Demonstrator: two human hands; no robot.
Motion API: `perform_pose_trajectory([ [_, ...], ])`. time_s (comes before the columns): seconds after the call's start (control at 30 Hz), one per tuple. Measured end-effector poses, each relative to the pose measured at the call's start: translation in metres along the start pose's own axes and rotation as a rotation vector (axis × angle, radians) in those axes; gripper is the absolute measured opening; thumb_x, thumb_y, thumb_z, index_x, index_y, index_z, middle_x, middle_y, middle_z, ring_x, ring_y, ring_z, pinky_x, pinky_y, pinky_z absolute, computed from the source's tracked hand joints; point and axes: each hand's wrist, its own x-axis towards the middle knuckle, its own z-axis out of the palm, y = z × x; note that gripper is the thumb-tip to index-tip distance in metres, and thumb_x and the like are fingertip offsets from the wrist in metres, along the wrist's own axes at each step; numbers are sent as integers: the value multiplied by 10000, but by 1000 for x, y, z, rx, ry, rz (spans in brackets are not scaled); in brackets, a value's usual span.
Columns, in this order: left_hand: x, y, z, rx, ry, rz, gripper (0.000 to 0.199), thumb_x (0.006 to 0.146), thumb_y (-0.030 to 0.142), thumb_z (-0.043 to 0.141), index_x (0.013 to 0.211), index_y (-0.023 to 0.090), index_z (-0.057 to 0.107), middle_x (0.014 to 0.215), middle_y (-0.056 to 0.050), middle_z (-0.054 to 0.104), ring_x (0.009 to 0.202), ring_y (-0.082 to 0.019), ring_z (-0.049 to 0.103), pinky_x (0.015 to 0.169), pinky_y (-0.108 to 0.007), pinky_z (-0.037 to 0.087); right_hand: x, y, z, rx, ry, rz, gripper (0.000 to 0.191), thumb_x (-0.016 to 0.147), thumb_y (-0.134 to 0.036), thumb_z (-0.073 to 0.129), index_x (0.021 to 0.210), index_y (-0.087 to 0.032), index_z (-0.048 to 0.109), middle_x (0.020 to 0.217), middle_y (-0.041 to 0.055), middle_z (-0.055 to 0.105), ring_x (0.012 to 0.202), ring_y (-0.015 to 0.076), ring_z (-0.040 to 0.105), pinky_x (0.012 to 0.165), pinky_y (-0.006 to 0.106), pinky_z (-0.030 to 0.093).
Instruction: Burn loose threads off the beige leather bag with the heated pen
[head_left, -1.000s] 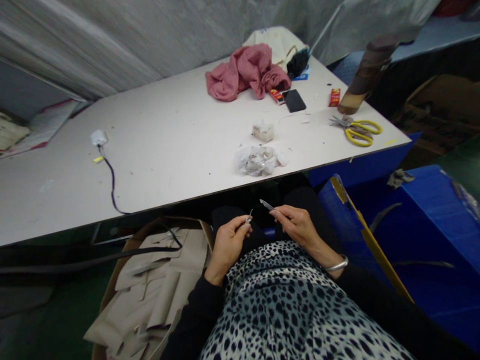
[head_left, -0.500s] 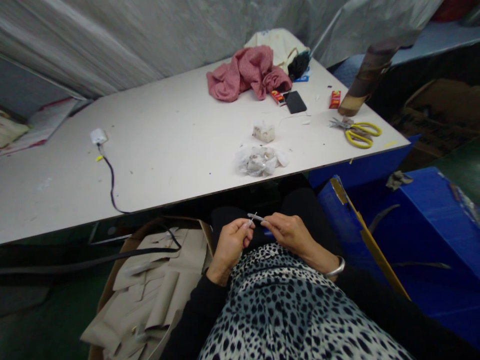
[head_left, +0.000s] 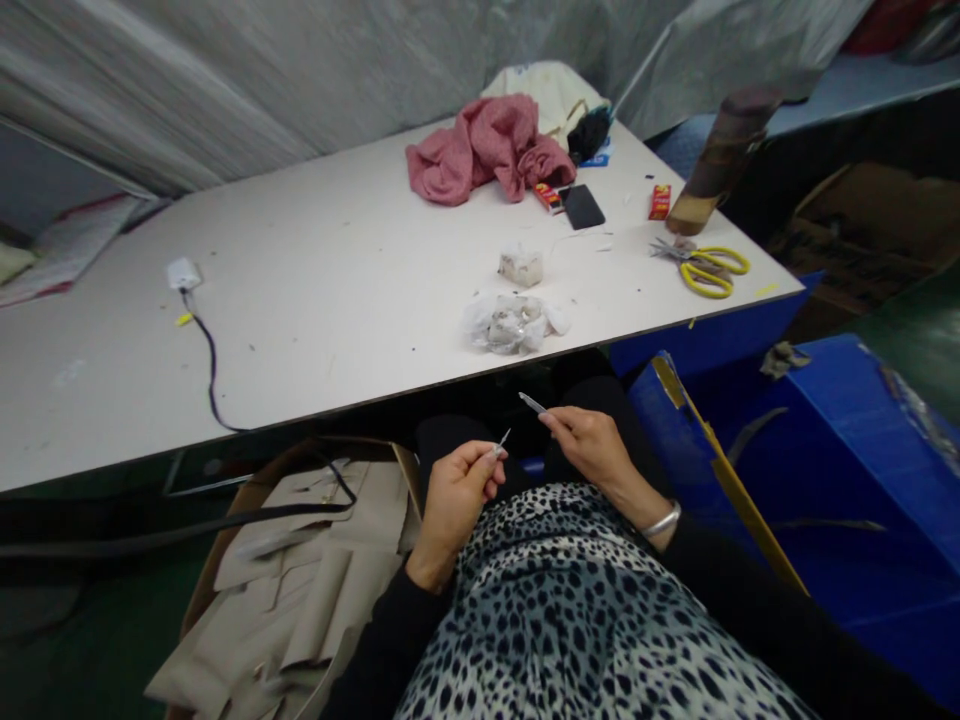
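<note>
Hands sit low over your lap, just below the near edge of the worktop point(head_left: 337, 290), and they are apart from each other. Your left hand point(head_left: 459, 487) is closed in a pinch on a small metal piece point(head_left: 500, 441) that sticks up and to the right from its fingertips. Your right hand point(head_left: 590, 445) is likewise closed in a pinch, gripping a thin metal strip point(head_left: 532, 403) that points up and to the left, toward the left hand's piece; the two metal parts are near but not touching. A silver bangle point(head_left: 663, 520) circles your right wrist.

Just beyond your hands, on the worktop, lies a crumpled clear bag point(head_left: 512, 322) of small pale parts, with a small pale block point(head_left: 520, 266) a little farther off. Farther to the right of your right hand lie yellow-handled scissors point(head_left: 705, 270). Well beyond both hands are a black phone point(head_left: 583, 206) and a heap of pink cloth point(head_left: 487, 148). Below and left of your left hand stands a cardboard box point(head_left: 285, 590) holding beige cut pieces.
</note>
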Motion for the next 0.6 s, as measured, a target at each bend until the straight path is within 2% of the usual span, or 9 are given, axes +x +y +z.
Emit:
perform_pose_trajectory([
  [0.1, 4, -2, 1, 35, 40, 5, 295, 812, 385, 694, 914, 110, 725, 665, -13, 644, 499, -82, 517, 432, -172, 340, -2, -5, -4, 56, 5, -36, 287, 1059, -366, 553, 1003, -208, 786, 900, 46, 778, 788, 163, 714, 732, 245, 467],
  [0.2, 7, -2, 2, 72, 58, 28, 287, 815, 374, 683, 927, 113, 725, 676, -17, 650, 507, -93, 525, 433, -181, 354, -5, -15, -2, 85, -114, -119, 299, 1070, -379, 529, 1044, -226, 785, 892, 36, 770, 798, 151, 709, 733, 231, 464],
  [0.27, 4, -1, 1, 117, 48, 72, 256, 841, 358, 669, 918, 122, 732, 673, -14, 648, 514, -89, 521, 452, -183, 361, -5, -13, 2, 74, -147, -104, 293, 1066, -367, 538, 1015, -225, 790, 873, 31, 768, 777, 149, 706, 721, 230, 461],
  [0.4, -1, 2, -1, 192, 46, 122, 225, 879, 332, 647, 938, 139, 747, 681, -14, 664, 543, -92, 542, 500, -190, 389, -3, 1, 4, 92, -23, 16, 262, 1037, -337, 587, 947, -199, 791, 834, 35, 770, 725, 158, 704, 704, 244, 465],
  [0.5, 3, 2, -1, 217, 91, 118, 200, 854, 305, 661, 934, 142, 744, 698, -24, 690, 552, -103, 563, 505, -199, 402, -4, 0, 1, 156, 25, -16, 258, 1037, -343, 587, 962, -197, 787, 838, 36, 765, 754, 161, 709, 724, 244, 473],
  [0.6, 6, 1, 2, 215, 100, 119, 185, 832, 292, 678, 914, 140, 745, 694, -24, 692, 551, -102, 560, 495, -195, 391, -5, -6, 2, 204, -105, -98, 249, 1045, -342, 580, 982, -221, 789, 864, 20, 763, 774, 149, 706, 726, 232, 470],
])
